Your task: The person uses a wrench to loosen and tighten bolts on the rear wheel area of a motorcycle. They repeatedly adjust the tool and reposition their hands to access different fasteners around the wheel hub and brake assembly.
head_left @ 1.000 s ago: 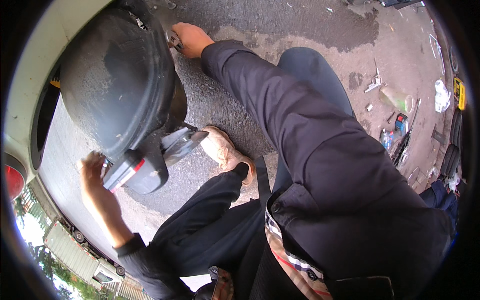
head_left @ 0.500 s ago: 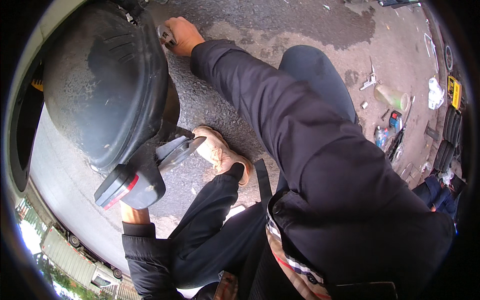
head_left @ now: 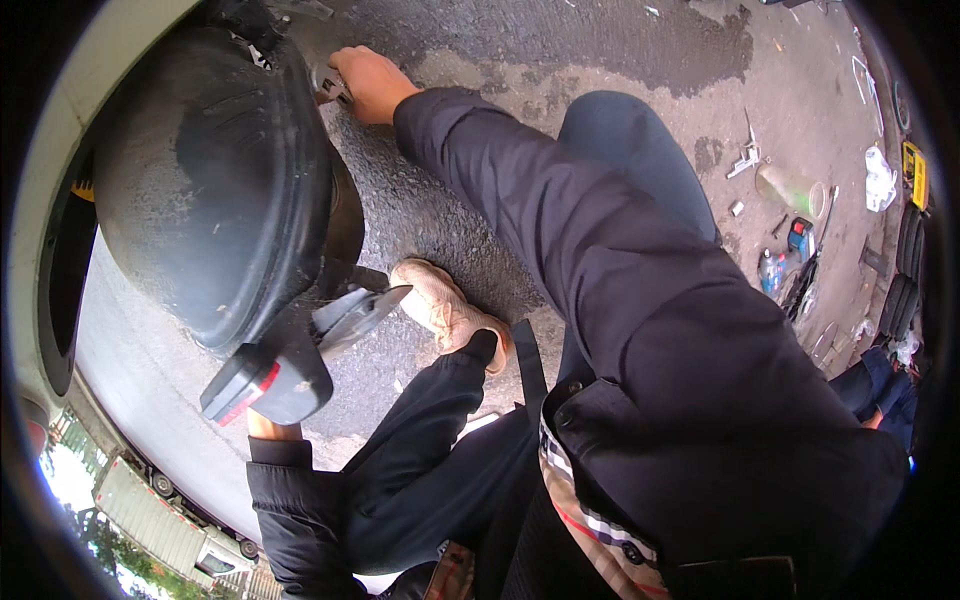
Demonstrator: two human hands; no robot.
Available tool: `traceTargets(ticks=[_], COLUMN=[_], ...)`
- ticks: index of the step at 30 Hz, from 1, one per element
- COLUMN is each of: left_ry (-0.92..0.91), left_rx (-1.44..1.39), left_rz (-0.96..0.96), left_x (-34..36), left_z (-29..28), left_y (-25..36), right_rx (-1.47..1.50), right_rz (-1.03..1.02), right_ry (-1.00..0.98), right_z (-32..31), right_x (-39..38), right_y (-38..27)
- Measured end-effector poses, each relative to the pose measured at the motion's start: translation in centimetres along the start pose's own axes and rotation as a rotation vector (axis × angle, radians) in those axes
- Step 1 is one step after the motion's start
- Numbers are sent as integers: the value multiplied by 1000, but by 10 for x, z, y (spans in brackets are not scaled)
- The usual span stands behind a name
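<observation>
A cordless power tool (head_left: pixel 300 385), dark grey with a red stripe, hangs off the ground at the lower left. Only the wrist of my left hand (head_left: pixel 272 430) shows; its fingers are hidden behind the tool it appears to hold. A flat metal disc (head_left: pixel 370 318) juts out beside the tool. Large, black and rounded, a dusty plastic shell (head_left: pixel 225 190) fills the left side next to the car's pale body edge (head_left: pixel 62 130). Stretched forward past the shell's far edge, my right hand (head_left: pixel 372 85) is closed on a silvery metal piece (head_left: pixel 326 84), its kind unclear.
My shoe (head_left: pixel 440 302) stands on the wet ground below the shell. Farther right lie a pale green cup (head_left: pixel 795 190), a blue cordless tool (head_left: pixel 800 238), a white bag (head_left: pixel 880 180) and a yellow case (head_left: pixel 914 175). Another person's sleeve (head_left: pixel 880 385) shows at the right edge. A truck (head_left: pixel 165 510) stands at lower left.
The view has shifted slightly, so the shell and tool appear a little farther right and lower. Both hands keep their places at the metal piece and the tool.
</observation>
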State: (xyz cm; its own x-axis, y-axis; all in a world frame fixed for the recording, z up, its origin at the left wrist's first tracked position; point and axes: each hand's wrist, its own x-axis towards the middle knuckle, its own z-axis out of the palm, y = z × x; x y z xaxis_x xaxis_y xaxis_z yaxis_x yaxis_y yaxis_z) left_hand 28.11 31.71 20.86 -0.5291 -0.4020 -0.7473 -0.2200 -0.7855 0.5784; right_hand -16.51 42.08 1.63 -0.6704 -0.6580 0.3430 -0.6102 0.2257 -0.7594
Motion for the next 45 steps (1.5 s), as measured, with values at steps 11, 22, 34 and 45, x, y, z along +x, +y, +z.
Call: traceTargets(ticks=[11, 22, 34, 45], left_ry=[-63, -160, -122, -296], left_rx=[-251, 2, 213, 102], left_rz=[-122, -110, -30, -72], left_x=[41, 37, 36, 39], left_z=[58, 102, 123, 113], left_y=[15, 11, 3, 5], right_rx=[-420, -249, -168, 262], right_rz=[11, 118, 300, 676], right_ry=[-138, -318, -365, -294], right_z=[-67, -120, -154, -110], right_x=[0, -13, -30, -83], right_y=[1, -15, -53, -78])
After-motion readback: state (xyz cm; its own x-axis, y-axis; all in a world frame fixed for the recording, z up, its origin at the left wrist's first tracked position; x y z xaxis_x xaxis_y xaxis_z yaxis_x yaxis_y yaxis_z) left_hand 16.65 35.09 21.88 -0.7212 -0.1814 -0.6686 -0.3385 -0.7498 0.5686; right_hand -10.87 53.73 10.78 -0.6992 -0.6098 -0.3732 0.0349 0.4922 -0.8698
